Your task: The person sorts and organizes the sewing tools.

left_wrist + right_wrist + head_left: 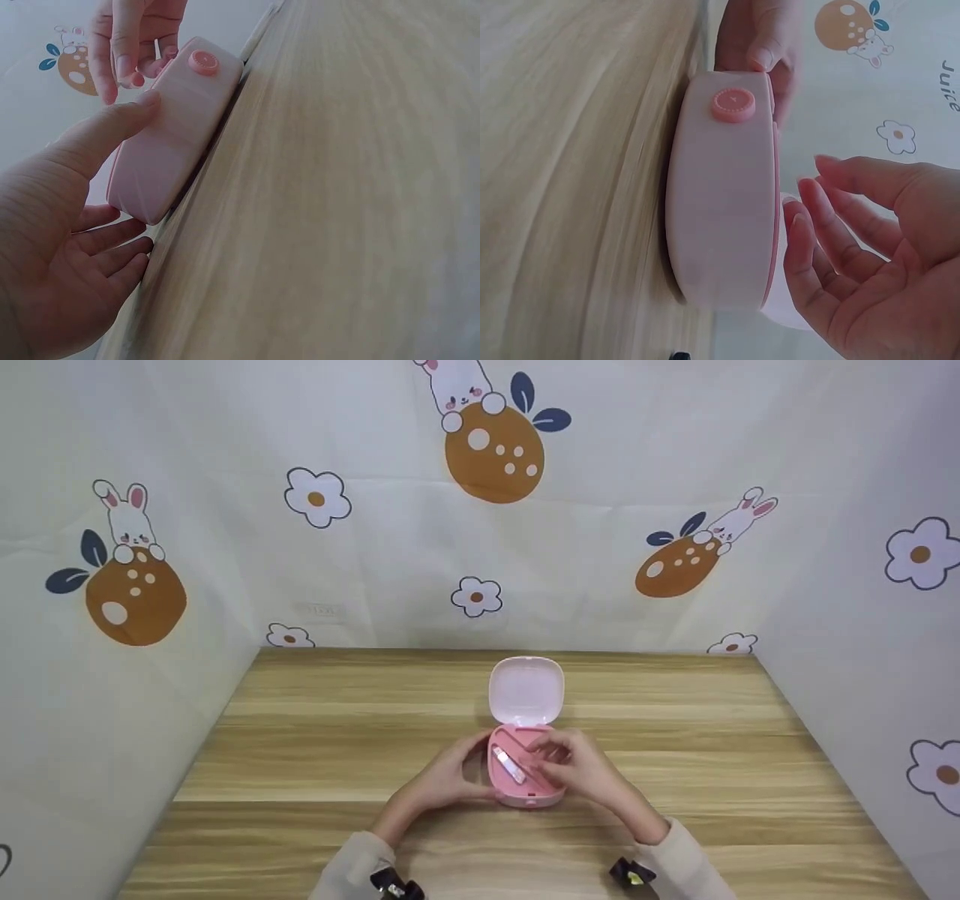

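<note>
A small pink case (pixel 517 801) stands on the wooden table with its pale pink lid (pixel 526 690) raised at the back. A nail clipper (pixel 508 765), silvery-white, lies slantwise in a slot of the pink inner tray. My left hand (pixel 452 776) holds the case from the left side, its thumb pressed on the front wall in the left wrist view. Over the right part of the tray hovers my right hand (pixel 576 765), fingers bent and apart from the thumb. The right wrist view shows nothing between those fingers. A round pink button (pixel 733 104) sits on the case's front.
The wood-grain table (pixel 337 720) reaches back to a cloth wall (pixel 390 562) printed with rabbits, oranges and flowers. Cloth also hangs at both sides. Black straps with small devices (pixel 632 873) are on the wrists.
</note>
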`<action>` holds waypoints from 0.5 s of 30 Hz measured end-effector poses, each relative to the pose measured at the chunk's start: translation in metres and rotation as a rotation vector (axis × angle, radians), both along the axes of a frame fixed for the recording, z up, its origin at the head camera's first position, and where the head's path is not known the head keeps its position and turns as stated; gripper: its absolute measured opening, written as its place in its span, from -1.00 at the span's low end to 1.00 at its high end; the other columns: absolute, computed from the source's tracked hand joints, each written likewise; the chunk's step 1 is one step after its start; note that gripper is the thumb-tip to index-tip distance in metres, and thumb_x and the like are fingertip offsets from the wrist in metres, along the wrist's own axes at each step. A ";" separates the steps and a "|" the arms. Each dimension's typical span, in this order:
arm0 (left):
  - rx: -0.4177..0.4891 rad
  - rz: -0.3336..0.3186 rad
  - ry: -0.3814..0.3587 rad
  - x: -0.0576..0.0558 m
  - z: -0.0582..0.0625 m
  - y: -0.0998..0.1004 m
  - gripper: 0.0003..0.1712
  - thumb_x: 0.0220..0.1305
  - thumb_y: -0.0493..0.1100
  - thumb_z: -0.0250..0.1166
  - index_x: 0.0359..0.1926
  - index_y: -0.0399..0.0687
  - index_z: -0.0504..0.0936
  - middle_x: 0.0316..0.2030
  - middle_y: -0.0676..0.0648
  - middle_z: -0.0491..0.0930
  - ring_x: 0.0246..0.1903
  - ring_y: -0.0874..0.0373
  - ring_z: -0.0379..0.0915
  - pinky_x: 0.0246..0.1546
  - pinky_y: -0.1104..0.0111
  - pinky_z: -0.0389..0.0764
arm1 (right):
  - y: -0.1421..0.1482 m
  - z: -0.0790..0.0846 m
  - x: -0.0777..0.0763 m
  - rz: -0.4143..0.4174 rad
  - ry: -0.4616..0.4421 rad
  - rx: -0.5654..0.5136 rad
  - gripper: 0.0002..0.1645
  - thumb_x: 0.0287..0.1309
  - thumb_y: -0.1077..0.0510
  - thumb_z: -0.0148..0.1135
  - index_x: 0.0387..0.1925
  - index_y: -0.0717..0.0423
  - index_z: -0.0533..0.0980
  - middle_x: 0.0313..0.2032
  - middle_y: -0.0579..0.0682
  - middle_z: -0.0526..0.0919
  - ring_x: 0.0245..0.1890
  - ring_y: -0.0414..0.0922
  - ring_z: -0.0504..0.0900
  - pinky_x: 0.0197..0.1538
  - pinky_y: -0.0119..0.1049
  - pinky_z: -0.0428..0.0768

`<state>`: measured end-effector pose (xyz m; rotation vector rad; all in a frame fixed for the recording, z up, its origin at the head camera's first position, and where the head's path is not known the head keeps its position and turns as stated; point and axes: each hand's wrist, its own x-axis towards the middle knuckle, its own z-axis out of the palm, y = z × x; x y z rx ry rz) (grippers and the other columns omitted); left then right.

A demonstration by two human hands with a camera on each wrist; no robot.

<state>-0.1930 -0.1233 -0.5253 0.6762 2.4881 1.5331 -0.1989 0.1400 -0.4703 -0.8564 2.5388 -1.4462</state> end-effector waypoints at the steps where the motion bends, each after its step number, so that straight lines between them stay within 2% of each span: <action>1: 0.001 -0.001 0.001 0.000 0.000 0.000 0.21 0.05 0.01 0.68 0.58 -0.33 0.24 0.52 -0.30 0.34 0.52 -0.20 0.23 0.59 -0.10 0.18 | 0.001 0.000 0.001 0.001 0.000 0.000 -0.80 0.19 0.39 0.42 -0.13 0.38 0.71 -0.29 0.17 0.78 -0.35 -0.23 0.64 -0.26 -0.44 0.68; 6: 0.007 -0.006 0.004 0.000 0.000 0.000 0.20 0.04 0.00 0.68 0.57 -0.32 0.25 0.51 -0.30 0.34 0.52 -0.19 0.24 0.60 -0.08 0.19 | 0.009 -0.001 0.003 0.011 -0.004 0.004 -0.81 0.22 0.39 0.41 -0.12 0.40 0.70 -0.30 0.18 0.77 -0.34 -0.26 0.64 -0.28 -0.45 0.67; 15: 0.023 -0.011 -0.018 0.000 -0.001 0.000 0.17 0.07 0.01 0.68 0.58 -0.23 0.27 0.52 -0.24 0.35 0.53 -0.14 0.24 0.60 -0.05 0.20 | 0.023 0.000 0.012 -0.025 -0.017 0.003 -0.79 0.18 0.38 0.43 -0.12 0.36 0.71 -0.31 0.15 0.79 -0.40 -0.33 0.59 -0.33 -0.50 0.63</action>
